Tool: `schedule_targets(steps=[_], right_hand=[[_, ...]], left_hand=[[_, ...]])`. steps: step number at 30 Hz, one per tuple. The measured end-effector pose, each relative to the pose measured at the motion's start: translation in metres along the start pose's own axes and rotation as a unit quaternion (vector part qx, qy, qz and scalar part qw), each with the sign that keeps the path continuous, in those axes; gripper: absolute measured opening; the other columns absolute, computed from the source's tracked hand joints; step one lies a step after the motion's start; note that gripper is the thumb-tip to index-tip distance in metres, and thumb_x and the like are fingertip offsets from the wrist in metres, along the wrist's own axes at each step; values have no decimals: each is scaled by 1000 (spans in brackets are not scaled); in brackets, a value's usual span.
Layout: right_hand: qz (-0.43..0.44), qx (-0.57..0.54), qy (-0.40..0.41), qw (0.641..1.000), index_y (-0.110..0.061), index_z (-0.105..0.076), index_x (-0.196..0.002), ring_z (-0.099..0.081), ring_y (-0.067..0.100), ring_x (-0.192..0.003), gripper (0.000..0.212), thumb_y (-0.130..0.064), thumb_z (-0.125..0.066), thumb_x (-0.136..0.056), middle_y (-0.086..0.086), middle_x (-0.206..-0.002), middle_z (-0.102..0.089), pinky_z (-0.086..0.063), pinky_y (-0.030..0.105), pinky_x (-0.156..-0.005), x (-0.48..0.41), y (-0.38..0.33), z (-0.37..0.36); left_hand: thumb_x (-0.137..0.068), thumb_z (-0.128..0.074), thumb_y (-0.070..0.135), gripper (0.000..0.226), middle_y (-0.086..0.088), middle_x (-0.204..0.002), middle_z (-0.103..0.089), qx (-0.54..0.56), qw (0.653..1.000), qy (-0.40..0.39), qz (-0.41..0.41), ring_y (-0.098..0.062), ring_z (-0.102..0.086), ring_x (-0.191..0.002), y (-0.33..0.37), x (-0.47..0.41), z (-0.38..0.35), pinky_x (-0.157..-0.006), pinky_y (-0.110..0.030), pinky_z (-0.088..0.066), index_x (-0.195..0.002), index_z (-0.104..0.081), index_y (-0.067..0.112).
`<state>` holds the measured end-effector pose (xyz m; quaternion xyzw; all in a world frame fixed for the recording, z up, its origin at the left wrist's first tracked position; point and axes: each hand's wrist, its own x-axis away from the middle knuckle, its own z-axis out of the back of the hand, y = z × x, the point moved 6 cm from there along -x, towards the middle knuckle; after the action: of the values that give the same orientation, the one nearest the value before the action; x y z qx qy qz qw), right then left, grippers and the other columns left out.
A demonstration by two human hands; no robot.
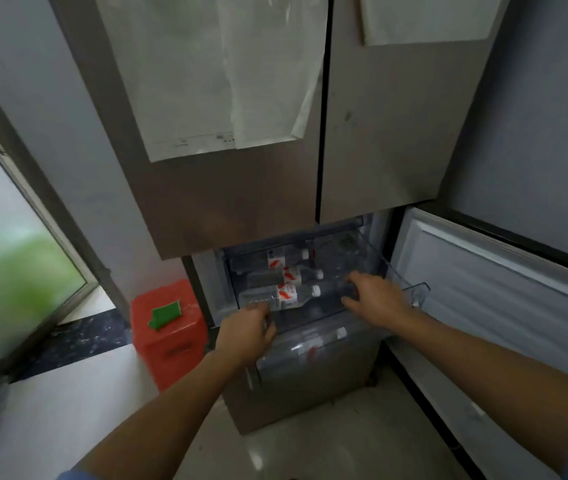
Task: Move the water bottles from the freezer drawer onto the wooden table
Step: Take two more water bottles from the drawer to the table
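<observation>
The fridge point(227, 188) is standing with its lower right door point(504, 292) swung wide to the right, leaving the freezer bay open in front. A clear drawer point(372, 268) is sitting pulled partway out of that bay, its right front corner jutting near the open door's inner face. To the left, an orange bin point(168, 334) is crowding the fridge's lower corner, and a window point(16, 244) is running along the left wall; bare floor point(327, 452) is lying open below the drawer, between the two arms.

Three bottles point(286, 294) are lying on their sides in the drawer, stacked front to back, caps pointing right, red-and-white labels showing. The drawer's right half is looking empty, though glare is blurring it. A lower bin is showing more clear bottle shapes through its front, too hazy to count.

The left hand point(246, 332) is curling over the drawer's front edge at the left, fingers bent around the rim just below the nearest bottle's base. The right hand point(374, 294) is reaching inside the drawer's right half, fingers spread and half open, not clearly holding anything.
</observation>
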<state>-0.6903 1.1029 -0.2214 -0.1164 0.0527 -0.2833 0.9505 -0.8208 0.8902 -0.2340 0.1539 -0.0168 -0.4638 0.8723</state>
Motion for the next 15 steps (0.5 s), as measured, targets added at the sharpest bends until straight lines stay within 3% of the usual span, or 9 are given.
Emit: schedule_targets(steps=[3, 6, 9, 12, 15], right_hand=[[-16, 11, -53, 998, -21, -53, -118, -61, 23, -93, 41, -48, -57, -87, 6, -110, -64, -50, 33, -70, -46, 10, -11], [-43, 6, -145, 988, -18, -56, -121, -60, 24, -99, 45, -46, -60, -87, 6, -114, -62, -51, 35, -80, -80, 20, -37], [-42, 7, -272, 961, -9, -62, -115, -59, 24, -103, 31, -29, -55, -92, 8, -117, -62, -51, 35, -89, -95, 23, -74], [-9, 38, -401, 915, 0, -65, -103, -59, 23, -95, 28, -19, -47, -96, 8, -105, -62, -46, 27, -74, -100, 22, -113], [3, 49, -491, 870, -7, -58, -78, -52, 22, -82, 16, -16, -57, -91, 7, -90, -54, -42, 28, -63, -108, 25, -147]], left_hand=[[-91, -52, 33, 19, -3, -98, -63, 15, 1000, -14, -3, -21, -61, -85, -12, -45, -14, -73, -38, -53, -100, -57, 18], [-91, -53, 34, 20, -3, -103, -62, 15, 999, -41, -7, -20, -61, -87, -23, -80, -30, -72, -35, -52, -102, -58, 19], [-91, -53, 34, 21, -6, -102, -63, 15, 997, -74, 6, -23, -62, -86, -35, -97, -51, -68, -32, -48, -104, -56, 19], [-92, -53, 33, 20, -6, -102, -63, 18, 995, -100, 22, -23, -62, -86, -46, -106, -70, -69, -32, -46, -103, -56, 17], [-92, -53, 32, 20, -7, -102, -63, 29, 993, -109, 45, -24, -60, -86, -55, -111, -81, -74, -36, -50, -102, -57, 15]])
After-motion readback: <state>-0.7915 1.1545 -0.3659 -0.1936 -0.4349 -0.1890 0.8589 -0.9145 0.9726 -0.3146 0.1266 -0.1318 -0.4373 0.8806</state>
